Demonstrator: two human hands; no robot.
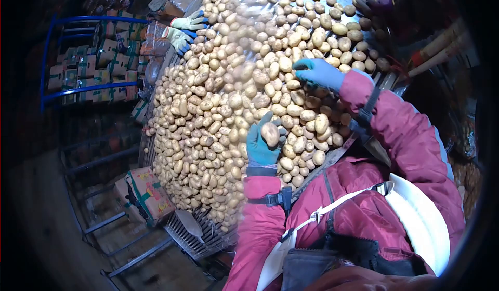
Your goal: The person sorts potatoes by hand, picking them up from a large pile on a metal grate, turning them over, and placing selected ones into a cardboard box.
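Potatoes (208, 114) lie in a broad heap over a slatted sorting surface. My left hand (258, 144), in a teal glove, is palm up with its fingers curled around a potato (270, 134) just above the heap's near side. Farther up, my right hand (318, 74), also gloved, reaches palm down over the potatoes (306, 44). Its fingers are apart, and I see nothing held in them; part of its underside is hidden.
At the far left edge of the heap are a co-worker's gloved hands (183, 34). Another person's dark glove (370, 2) is at the top right. Cardboard boxes (99, 65) stand behind blue rails, a box (148, 195) lies lower left, beside a slatted metal end (200, 234).
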